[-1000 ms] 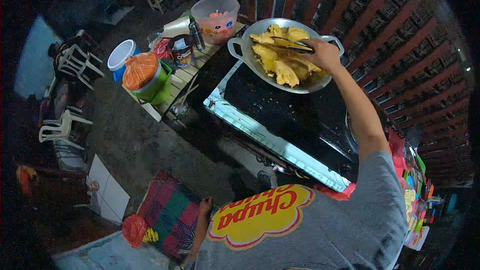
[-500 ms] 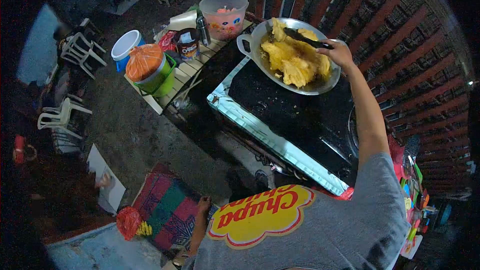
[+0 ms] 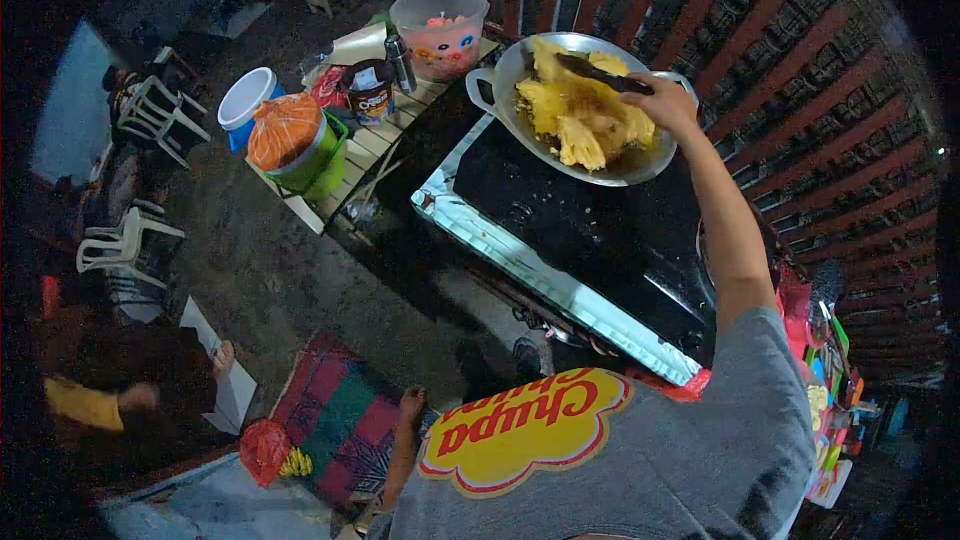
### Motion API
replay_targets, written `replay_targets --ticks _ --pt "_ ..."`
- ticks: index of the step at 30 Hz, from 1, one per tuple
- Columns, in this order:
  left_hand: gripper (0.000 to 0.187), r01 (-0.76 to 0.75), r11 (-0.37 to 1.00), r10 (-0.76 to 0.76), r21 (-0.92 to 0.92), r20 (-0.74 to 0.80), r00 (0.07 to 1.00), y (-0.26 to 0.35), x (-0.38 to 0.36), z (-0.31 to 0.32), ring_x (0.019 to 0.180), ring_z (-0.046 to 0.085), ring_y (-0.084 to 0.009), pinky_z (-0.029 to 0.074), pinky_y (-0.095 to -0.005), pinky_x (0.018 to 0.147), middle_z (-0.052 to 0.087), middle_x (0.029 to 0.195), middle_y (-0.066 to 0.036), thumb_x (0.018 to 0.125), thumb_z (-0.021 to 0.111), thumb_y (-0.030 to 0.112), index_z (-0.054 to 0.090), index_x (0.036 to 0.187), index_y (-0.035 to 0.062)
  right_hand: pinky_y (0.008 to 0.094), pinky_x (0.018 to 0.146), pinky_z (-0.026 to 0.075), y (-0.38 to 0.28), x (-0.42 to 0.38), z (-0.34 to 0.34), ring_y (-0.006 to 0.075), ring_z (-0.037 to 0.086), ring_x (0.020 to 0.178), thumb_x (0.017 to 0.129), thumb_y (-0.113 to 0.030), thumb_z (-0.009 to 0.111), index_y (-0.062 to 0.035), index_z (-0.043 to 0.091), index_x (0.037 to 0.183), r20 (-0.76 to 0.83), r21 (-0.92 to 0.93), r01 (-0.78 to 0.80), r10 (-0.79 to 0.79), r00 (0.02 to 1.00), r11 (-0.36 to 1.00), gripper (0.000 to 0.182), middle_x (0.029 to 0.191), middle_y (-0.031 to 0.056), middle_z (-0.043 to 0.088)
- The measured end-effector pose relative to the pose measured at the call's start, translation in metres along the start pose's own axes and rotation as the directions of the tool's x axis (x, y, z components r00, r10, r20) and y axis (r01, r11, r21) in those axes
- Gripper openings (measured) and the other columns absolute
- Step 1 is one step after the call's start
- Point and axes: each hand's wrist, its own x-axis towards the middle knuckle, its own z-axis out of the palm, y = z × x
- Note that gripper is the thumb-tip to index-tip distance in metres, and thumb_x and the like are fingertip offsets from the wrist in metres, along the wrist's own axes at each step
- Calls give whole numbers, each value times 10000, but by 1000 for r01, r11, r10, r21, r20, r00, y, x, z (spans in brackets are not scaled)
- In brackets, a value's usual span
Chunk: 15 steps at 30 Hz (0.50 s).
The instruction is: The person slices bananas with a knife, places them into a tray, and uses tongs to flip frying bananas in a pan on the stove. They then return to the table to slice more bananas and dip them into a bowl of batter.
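Looks like an outdoor street-food cooking spot, pretty makeshift. The giveaway is the big black griddle (image 3: pixel 600 240) with a shiny metal edge, and a two-handled metal pan (image 3: pixel 520 65) piled with yellow fried food sitting on its far end. Left of the griddle there's a slatted wooden table (image 3: pixel 385 140) crowded with a plastic tub (image 3: pixel 438 30), a green bucket (image 3: pixel 318 165) and a jar (label unreadable). Farther left, white plastic chairs (image 3: pixel 125 245) on bare ground.

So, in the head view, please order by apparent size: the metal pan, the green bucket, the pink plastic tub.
1. metal pan, clearly largest.
2. green bucket and pink plastic tub: they look alike, so no ranking.
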Motion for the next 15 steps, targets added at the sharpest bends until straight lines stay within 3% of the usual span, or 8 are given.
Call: replay_targets --ticks 1,2,4,5,7,11,13,15 --pt "229 64 967 -70 -246 -13 997 6 -2 -1 760 551 -197 432 -296 692 583 836 -102 803 530 222 549 891 11 309 715 433 16 10 6 215 572 827 646 -416 642 -214 557 1079 12 111 -22 21 1000 994 485 937 105 595" --pt "229 63 967 -69 -247 -15 998 6 -1 -2 760 551 -197 432 -296 692 583 836 -102 803 530 222 549 891 11 296 725 427 29 20 12 202 568 822 647 -393 651 -194 555 1086 24 220 -43 39 999 974 491 933 97 597" --pt "268 22 998 -26 56 70 997 -4 6 -6 749 538 -195 430 -296 686 575 823 -97 794 548 237 543 903 -8 292 722 425 41 30 20 197 564 807 647 -379 656 -174 553 1090 53 260 -76 65 996 963 499 933 92 595" --pt "268 21 998 -25 56 71 997 -14 9 -4 749 538 -195 430 -296 686 575 823 -97 794 548 237 543 903 -8 288 719 424 44 34 23 192 560 792 647 -366 660 -153 551 1094 85 296 -114 93 992 948 507 934 87 594" --pt "289 184 981 -183 -54 33 983 -33 12 3 775 547 -204 427 -297 707 582 840 -109 779 561 243 542 924 -7 289 726 421 46 43 31 193 556 799 649 -368 657 -144 552 1093 112 316 -118 86 990 941 508 950 91 587" --pt "306 217 976 -217 4 -2 976 -15 -1 -6 799 559 -204 428 -289 715 590 866 -125 768 560 257 547 946 9 303 745 415 32 42 27 209 554 834 652 -400 640 -142 554 1089 145 296 -91 49 988 951 515 975 113 576" --pt "301 -29 986 22 164 40 999 -24 8 -8 826 568 -233 432 -302 726 593 903 -142 768 548 257 552 951 18 315 757 414 25 40 26 224 554 853 655 -419 626 -152 551 1093 108 245 -30 4 994 969 519 973 118 578" --pt "317 -5 978 -5 208 46 999 -6 5 -13 841 564 -258 430 -316 737 589 907 -153 771 533 284 553 953 25 327 770 413 15 39 24 239 554 873 658 -438 612 -162 548 1098 70 192 32 -46 996 981 523 971 122 580"
